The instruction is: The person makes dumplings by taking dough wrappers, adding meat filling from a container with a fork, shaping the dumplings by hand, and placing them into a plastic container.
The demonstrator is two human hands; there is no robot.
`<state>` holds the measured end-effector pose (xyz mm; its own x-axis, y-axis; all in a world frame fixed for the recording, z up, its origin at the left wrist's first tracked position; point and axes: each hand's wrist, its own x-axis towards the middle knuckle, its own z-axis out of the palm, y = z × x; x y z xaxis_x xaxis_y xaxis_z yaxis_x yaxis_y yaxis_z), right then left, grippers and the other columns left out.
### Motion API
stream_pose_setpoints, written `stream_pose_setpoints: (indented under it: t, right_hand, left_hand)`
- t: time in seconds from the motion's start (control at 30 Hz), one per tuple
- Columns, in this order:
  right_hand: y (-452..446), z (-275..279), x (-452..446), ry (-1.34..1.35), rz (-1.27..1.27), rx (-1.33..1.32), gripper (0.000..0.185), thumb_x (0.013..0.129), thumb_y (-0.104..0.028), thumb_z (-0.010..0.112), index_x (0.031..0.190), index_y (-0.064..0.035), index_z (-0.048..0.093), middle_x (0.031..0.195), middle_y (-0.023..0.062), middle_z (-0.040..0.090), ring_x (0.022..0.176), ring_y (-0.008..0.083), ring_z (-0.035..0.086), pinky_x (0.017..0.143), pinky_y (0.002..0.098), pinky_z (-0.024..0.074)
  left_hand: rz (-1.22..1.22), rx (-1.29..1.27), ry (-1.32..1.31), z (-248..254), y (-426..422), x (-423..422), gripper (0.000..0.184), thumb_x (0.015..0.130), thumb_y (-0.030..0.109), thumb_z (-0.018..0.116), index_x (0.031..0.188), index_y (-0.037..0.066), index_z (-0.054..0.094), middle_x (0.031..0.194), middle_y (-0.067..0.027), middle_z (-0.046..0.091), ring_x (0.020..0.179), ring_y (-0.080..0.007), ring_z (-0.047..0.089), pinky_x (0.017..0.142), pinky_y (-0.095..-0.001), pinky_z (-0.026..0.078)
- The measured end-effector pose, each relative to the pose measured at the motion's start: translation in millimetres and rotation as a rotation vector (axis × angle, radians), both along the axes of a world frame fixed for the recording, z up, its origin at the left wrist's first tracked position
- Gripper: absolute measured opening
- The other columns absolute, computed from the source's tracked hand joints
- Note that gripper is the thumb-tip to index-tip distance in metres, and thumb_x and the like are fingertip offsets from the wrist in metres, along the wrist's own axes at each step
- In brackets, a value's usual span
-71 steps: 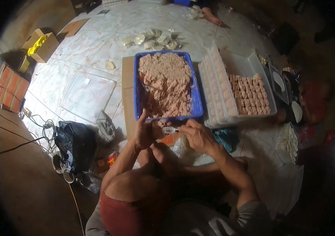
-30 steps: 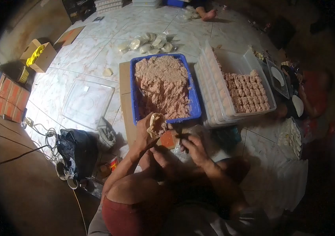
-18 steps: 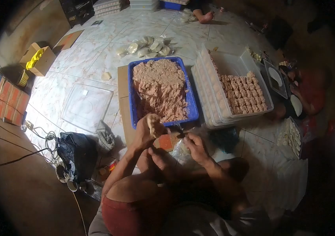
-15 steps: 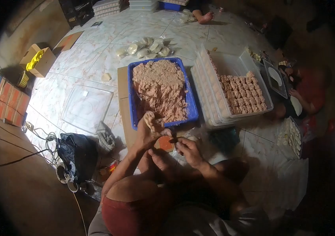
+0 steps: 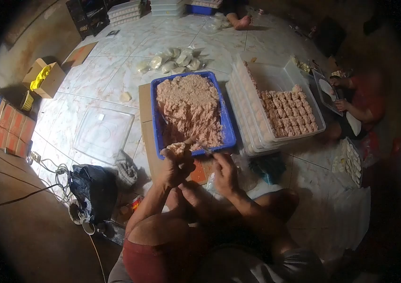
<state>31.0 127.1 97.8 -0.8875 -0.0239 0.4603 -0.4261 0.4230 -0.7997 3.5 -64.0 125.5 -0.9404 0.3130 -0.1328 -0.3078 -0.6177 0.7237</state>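
Resting within left fingers: dumpling

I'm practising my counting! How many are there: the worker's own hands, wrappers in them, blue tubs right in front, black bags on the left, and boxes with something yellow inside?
Left hand and right hand: 2
Wrapper: 1
Blue tub: 1
Black bag: 1
Cardboard box: 1
Total: 6
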Motion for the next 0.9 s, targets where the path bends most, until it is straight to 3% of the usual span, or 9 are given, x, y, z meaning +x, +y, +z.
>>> stream_pose_setpoints:
  t: [0.13, 0.17, 0.33, 0.43, 0.53, 0.57, 0.67, 0.77, 0.9]
  right_hand:
    - [8, -9, -30, 0.022, -0.174, 0.275, 0.034, 0.082, 0.004, 0.059, 0.115, 0.0006, 0.062, 0.097, 0.0212, 0.055, 0.092, 0.041, 0.057, 0.076, 0.0483, 0.0461]
    - [19, -10, -36, -0.056, -0.198, 0.281, 0.027, 0.086, 0.001, 0.058, 0.113, 0.0002, 0.064, 0.091, 0.0217, 0.055, 0.087, 0.0429, 0.057, 0.074, 0.0489, 0.0455]
    - [37, -26, -14, -0.296, -0.006, -0.122, 0.018, 0.098, -0.006, 0.054, 0.109, -0.0012, 0.067, 0.083, 0.0077, 0.059, 0.075, 0.0205, 0.055, 0.07, 0.0345, 0.046]
    - [27, 7, 17, -0.853, 0.348, -0.552, 0.015, 0.101, -0.006, 0.052, 0.103, -0.0025, 0.067, 0.089, -0.0002, 0.057, 0.077, 0.0078, 0.049, 0.071, 0.0245, 0.0445]
    - [15, -10, 36, -0.903, 0.49, -0.772, 0.022, 0.099, -0.004, 0.055, 0.117, 0.0039, 0.063, 0.102, 0.0046, 0.064, 0.092, 0.0174, 0.061, 0.083, 0.0296, 0.0497]
    - [10, -16, 38, -0.898, 0.488, -0.772, 0.022, 0.099, -0.004, 0.055, 0.117, 0.0039, 0.063, 0.102, 0.0046, 0.064, 0.092, 0.0174, 0.061, 0.083, 0.0296, 0.0497]
    - [-24, -49, 32, -0.041, 0.106, -0.17, 0.017, 0.096, 0.001, 0.055, 0.109, 0.005, 0.065, 0.102, 0.009, 0.066, 0.095, 0.0181, 0.062, 0.084, 0.0309, 0.0494]
    - [5, 7, 20, -0.241, 0.126, -0.002, 0.016, 0.099, -0.003, 0.055, 0.108, 0.0051, 0.065, 0.104, 0.0095, 0.067, 0.096, 0.0192, 0.063, 0.086, 0.0315, 0.0494]
    - [24, 1, 37, -0.561, 0.275, -0.412, 0.019, 0.103, -0.01, 0.055, 0.111, 0.0004, 0.069, 0.096, 0.0038, 0.062, 0.082, 0.0123, 0.056, 0.073, 0.0274, 0.0465]
  left_hand:
    - [-0.115, 0.138, -0.014, -3, -7, 4, 0.109, 0.072, 0.08, 0.069, 0.142, -0.002, 0.049, 0.065, 0.0099, 0.04, 0.052, -0.0016, 0.032, 0.047, -0.0209, 0.029]
    - [-0.078, -0.125, 0.046, -4, -13, -1, 0.1, 0.075, 0.065, 0.077, 0.142, -0.003, 0.048, 0.07, 0.0066, 0.047, 0.057, -0.0034, 0.04, 0.051, -0.0217, 0.036]
    - [0.017, -0.553, 0.306, 11, -29, 5, 0.068, 0.074, 0.011, 0.091, 0.131, 0.0, 0.055, 0.097, -0.0023, 0.068, 0.093, -0.0123, 0.062, 0.083, -0.0292, 0.053]
    - [0.172, -0.538, 0.479, 9, -19, -5, 0.056, 0.075, 0.013, 0.09, 0.12, 0.0, 0.06, 0.1, -0.003, 0.068, 0.091, -0.012, 0.062, 0.083, -0.0294, 0.053]
    - [0.202, -0.48, 0.454, 15, -13, -3, 0.055, 0.073, 0.013, 0.092, 0.116, 0.001, 0.06, 0.099, -0.0028, 0.066, 0.089, -0.0121, 0.061, 0.081, -0.0289, 0.053]
    - [0.21, -0.461, 0.445, 15, -13, -3, 0.054, 0.073, 0.013, 0.092, 0.115, 0.002, 0.06, 0.099, -0.0027, 0.066, 0.088, -0.0121, 0.061, 0.08, -0.0287, 0.052]
    - [0.053, -0.826, 0.656, -12, -12, -7, 0.054, 0.072, 0.01, 0.091, 0.115, 0.0, 0.06, 0.103, -0.0035, 0.067, 0.092, -0.012, 0.063, 0.082, -0.0281, 0.053]
    - [0.159, -0.678, 0.398, -2, -12, -8, 0.051, 0.071, 0.01, 0.091, 0.11, 0.001, 0.061, 0.101, -0.0029, 0.067, 0.091, -0.0124, 0.063, 0.082, -0.0283, 0.053]
    - [0.23, -0.678, 0.531, 19, -23, -5, 0.052, 0.073, 0.005, 0.09, 0.113, 0.003, 0.057, 0.098, -0.0007, 0.063, 0.087, -0.0106, 0.061, 0.08, -0.0275, 0.051]
